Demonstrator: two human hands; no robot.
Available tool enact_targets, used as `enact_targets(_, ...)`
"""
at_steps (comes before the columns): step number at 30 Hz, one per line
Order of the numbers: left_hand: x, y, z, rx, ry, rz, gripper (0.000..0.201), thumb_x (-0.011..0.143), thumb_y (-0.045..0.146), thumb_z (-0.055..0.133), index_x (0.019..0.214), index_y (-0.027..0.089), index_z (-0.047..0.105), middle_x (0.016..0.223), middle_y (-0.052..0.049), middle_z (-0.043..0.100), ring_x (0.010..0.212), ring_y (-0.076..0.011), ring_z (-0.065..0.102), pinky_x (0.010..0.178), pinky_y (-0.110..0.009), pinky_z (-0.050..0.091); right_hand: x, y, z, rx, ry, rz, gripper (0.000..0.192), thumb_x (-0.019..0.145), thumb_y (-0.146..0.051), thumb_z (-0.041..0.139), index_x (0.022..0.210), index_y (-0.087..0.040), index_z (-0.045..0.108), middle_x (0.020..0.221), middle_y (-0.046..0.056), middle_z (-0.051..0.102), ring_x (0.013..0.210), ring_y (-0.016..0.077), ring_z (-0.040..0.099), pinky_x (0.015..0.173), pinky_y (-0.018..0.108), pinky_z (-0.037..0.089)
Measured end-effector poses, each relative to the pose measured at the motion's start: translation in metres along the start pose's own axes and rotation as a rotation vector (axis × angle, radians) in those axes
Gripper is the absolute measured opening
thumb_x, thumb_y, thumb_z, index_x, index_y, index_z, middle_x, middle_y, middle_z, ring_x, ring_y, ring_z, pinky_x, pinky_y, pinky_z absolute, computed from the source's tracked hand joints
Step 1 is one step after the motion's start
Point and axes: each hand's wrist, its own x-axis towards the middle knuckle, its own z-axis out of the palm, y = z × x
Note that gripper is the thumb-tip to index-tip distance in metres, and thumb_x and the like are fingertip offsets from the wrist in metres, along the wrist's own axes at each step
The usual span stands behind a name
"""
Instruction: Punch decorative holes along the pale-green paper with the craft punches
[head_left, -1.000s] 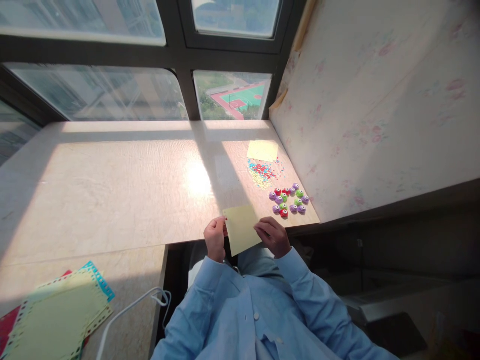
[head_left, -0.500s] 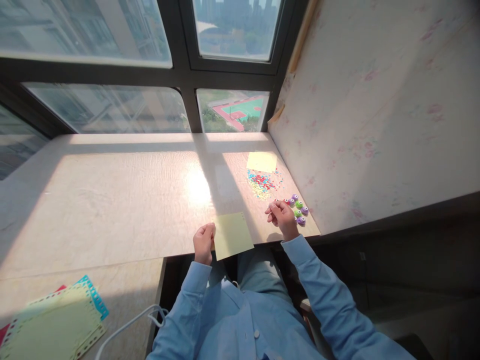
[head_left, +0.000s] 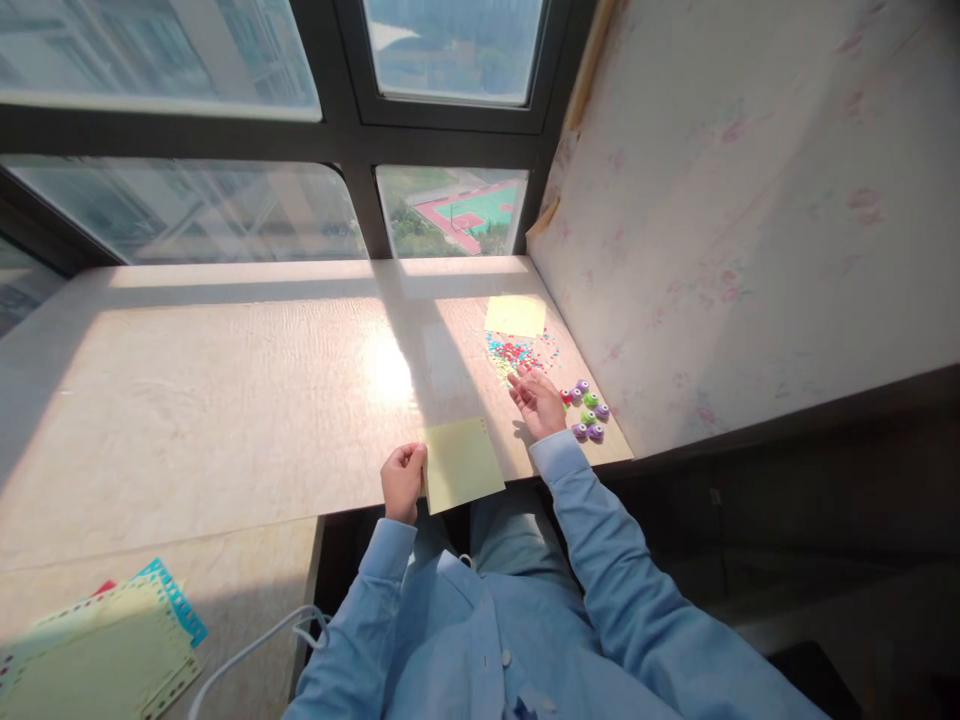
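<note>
While the left hand (head_left: 403,480) pinches the left edge of the yellow sheet (head_left: 460,464) lying at the near table edge (head_left: 225,400), the right hand (head_left: 538,401), fingers loosely apart and empty, reaches over the small punches (head_left: 589,412) toward the confetti pile (head_left: 514,353), so this sheet looks unpunched.

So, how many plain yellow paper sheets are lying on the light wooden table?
2. One yellow sheet is at the near edge, held by the left hand. The other sheet lies farther back, beside the wall, behind the coloured confetti.
</note>
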Motion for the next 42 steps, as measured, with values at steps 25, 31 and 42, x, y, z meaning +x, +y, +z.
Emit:
enact_targets(25,-0.008,0.012,0.002,-0.069,-0.017,-0.073,0.042,0.055,0.039,0.077,0.083,0.013,0.06,0.067,0.001,0.058,0.056,-0.009,0.053,0.048,-0.019,0.04,-0.042,0.076,-0.024,-0.004,-0.013,0.088,0.029,0.079,-0.04,0.067,0.085,-0.018,0.048,0.064,-0.002,0.063,0.051,0.006,0.052,0.05,0.016,0.043)
enact_targets(31,-0.012,0.016,-0.002,-0.186,-0.03,-0.116,0.04,0.057,0.037,0.074,0.084,0.016,0.055,0.069,0.001,0.058,0.059,-0.0106,0.054,0.05,-0.021,0.041,-0.045,0.074,-0.025,-0.036,-0.047,0.093,0.034,0.079,-0.045,0.067,0.09,-0.015,0.056,0.066,0.001,0.064,0.054,0.0063,0.053,0.052,0.017,0.044)
enact_targets(42,-0.081,0.057,0.023,0.187,-0.071,0.616,0.02,0.085,0.037,0.06,0.087,0.018,0.062,0.088,-0.005,0.061,0.085,-0.017,0.058,0.078,-0.031,0.049,-0.095,0.061,-0.016,-0.166,-0.325,0.093,0.046,0.064,-0.046,0.081,0.095,-0.018,0.063,0.091,0.005,0.068,0.074,0.0107,0.062,0.06,0.02,0.05)
